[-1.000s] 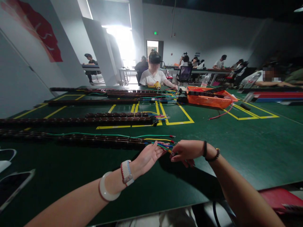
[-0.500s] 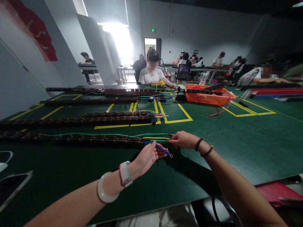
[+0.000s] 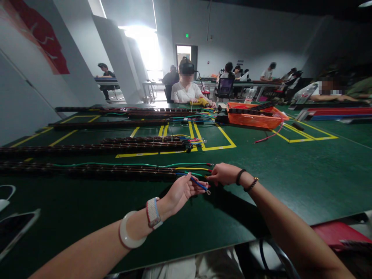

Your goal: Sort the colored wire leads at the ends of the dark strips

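Note:
My left hand (image 3: 180, 194) is palm up, its thumb pressing a blue wire (image 3: 200, 183) against the fingers. A bare ring terminal at the wire's end sticks out past the fingertips. Just right of it, my right hand (image 3: 226, 174) pinches the end of a short green wire (image 3: 198, 174). A yellow wire (image 3: 192, 169) with a red sleeve at its tip passes close by the right fingers. These wires come out of a bundle of long dark bars (image 3: 116, 171) lying to the left. A longer green wire (image 3: 130, 165) runs along the top of that bundle.
More dark bar bundles (image 3: 139, 146) with wire ends lie farther back on the green table (image 3: 290, 174), among yellow tape lines. An orange basket (image 3: 252, 121) stands at the back right. A phone (image 3: 17, 228) lies at left. Across the table sits a co-worker (image 3: 186, 91).
My right fingers have moved slightly down and drawn the short green wire away from the yellow one, toward my left hand. My left hand still holds the blue wire, almost unmoved.

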Demonstrator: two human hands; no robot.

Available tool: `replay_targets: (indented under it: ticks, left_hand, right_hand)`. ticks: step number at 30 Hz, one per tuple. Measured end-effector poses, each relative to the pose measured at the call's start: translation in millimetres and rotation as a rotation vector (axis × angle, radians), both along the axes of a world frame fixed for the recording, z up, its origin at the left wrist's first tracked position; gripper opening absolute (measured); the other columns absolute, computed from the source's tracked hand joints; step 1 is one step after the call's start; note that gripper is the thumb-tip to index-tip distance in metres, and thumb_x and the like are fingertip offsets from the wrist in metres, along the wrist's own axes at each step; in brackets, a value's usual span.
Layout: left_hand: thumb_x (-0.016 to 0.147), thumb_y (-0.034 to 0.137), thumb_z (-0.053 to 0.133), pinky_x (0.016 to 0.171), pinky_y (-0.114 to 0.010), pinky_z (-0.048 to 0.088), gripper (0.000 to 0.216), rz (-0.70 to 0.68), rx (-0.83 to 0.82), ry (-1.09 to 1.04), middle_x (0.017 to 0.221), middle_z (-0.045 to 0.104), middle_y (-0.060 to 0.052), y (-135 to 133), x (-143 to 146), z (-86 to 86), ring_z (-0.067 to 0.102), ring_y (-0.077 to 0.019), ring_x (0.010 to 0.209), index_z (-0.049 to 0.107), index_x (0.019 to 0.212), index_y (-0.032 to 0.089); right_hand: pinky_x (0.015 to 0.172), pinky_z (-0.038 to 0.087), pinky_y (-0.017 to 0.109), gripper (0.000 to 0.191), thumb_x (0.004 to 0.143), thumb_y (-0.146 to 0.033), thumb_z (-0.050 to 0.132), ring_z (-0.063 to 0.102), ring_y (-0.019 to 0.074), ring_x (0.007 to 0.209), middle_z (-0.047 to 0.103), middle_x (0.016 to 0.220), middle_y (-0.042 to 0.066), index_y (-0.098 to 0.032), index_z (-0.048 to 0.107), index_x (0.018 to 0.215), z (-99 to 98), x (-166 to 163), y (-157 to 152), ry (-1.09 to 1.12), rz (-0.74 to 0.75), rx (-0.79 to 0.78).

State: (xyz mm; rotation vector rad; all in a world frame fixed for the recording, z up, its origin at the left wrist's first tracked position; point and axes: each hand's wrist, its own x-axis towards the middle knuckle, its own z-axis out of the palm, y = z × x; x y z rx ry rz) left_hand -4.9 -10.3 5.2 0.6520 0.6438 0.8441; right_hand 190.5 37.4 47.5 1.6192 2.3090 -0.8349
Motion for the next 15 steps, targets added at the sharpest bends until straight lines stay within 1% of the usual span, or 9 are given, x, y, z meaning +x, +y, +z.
replay_targets:
  ticks: [4, 5, 7, 8, 9, 11, 13, 15]
  left_hand:
    - [0.091, 0.029, 0.039, 0.089, -0.041, 0.045, 0.028, -0.002, -0.012, -0.012, 0.094, 0.068, -0.019, 0.8, -0.3, -1.0, 0.065, -0.0248, 0.09, 0.058, 0.083, 0.009]
    - [0.091, 0.03, 0.04, 0.089, -0.041, 0.045, 0.029, -0.002, -0.01, -0.005, 0.092, 0.068, -0.018, 1.0, -0.2, -1.4, 0.066, -0.0243, 0.089, 0.059, 0.084, 0.009]
    - [0.091, 0.031, 0.04, 0.087, -0.039, 0.047, 0.03, -0.001, 0.0, 0.025, 0.087, 0.069, -0.016, 1.1, 0.2, -2.0, 0.066, -0.0229, 0.085, 0.06, 0.085, 0.009]
    - [0.091, 0.031, 0.04, 0.085, -0.038, 0.048, 0.03, 0.003, 0.007, 0.039, 0.084, 0.069, -0.015, 1.1, 0.5, -2.3, 0.067, -0.0222, 0.083, 0.06, 0.084, 0.01]
    - [0.091, 0.03, 0.04, 0.084, -0.038, 0.049, 0.03, 0.013, 0.013, 0.049, 0.082, 0.069, -0.014, 1.0, 0.8, -2.4, 0.067, -0.0216, 0.081, 0.06, 0.082, 0.01]
    - [0.091, 0.029, 0.04, 0.083, -0.037, 0.049, 0.029, 0.039, 0.02, 0.05, 0.082, 0.069, -0.013, 0.6, 1.3, -1.7, 0.067, -0.0208, 0.08, 0.059, 0.08, 0.011]
    - [0.092, 0.03, 0.038, 0.085, -0.037, 0.048, 0.031, 0.034, 0.024, 0.04, 0.085, 0.07, -0.014, 0.0, 1.4, 0.0, 0.066, -0.0209, 0.083, 0.06, 0.082, 0.011]
    - [0.092, 0.038, 0.035, 0.088, -0.039, 0.046, 0.038, -0.055, 0.027, 0.055, 0.088, 0.07, -0.016, -0.8, 1.1, 2.2, 0.066, -0.022, 0.086, 0.061, 0.089, 0.01]
  right_hand:
    - [0.041, 0.032, 0.02, 0.059, 0.078, -0.066, 0.042, 0.045, 0.0077, 0.04, 0.056, 0.051, 0.002, -0.013, 0.066, 0.068, 13.7, 4.7, -6.1, 0.164, 0.003, 0.024]
    - [0.042, 0.032, 0.02, 0.061, 0.078, -0.068, 0.041, 0.045, 0.0077, 0.04, 0.055, 0.051, 0.002, -0.013, 0.066, 0.07, 17.2, 3.9, -9.3, 0.206, 0.03, 0.005]
    - [0.043, 0.034, 0.019, 0.061, 0.078, -0.068, 0.041, 0.047, 0.0078, 0.042, 0.056, 0.052, 0.001, -0.013, 0.066, 0.075, 21.9, -0.2, -16.5, 0.276, 0.13, -0.085]
    - [0.043, 0.034, 0.018, 0.059, 0.078, -0.067, 0.042, 0.048, 0.0077, 0.043, 0.056, 0.053, 0.0, -0.013, 0.065, 0.077, 22.6, -3.1, -19.9, 0.291, 0.191, -0.119]
    - [0.043, 0.033, 0.018, 0.055, 0.078, -0.065, 0.046, 0.048, 0.0073, 0.044, 0.056, 0.054, 0.0, -0.013, 0.064, 0.077, 22.3, -6.2, -22.7, 0.291, 0.248, -0.119]
    - [0.043, 0.03, 0.017, 0.043, 0.079, -0.055, 0.052, 0.046, 0.0062, 0.043, 0.055, 0.052, -0.002, -0.014, 0.062, 0.072, 19.7, -11.2, -25.8, 0.257, 0.328, -0.032]
    - [0.044, 0.028, 0.018, 0.035, 0.082, -0.045, 0.052, 0.043, 0.0054, 0.043, 0.054, 0.051, -0.002, -0.014, 0.06, 0.068, 17.1, -12.9, -25.6, 0.225, 0.354, 0.062]
    - [0.045, 0.028, 0.018, 0.034, 0.087, -0.038, 0.045, 0.042, 0.0053, 0.043, 0.054, 0.051, -0.002, -0.014, 0.06, 0.069, 16.5, -11.0, -23.2, 0.22, 0.33, 0.112]
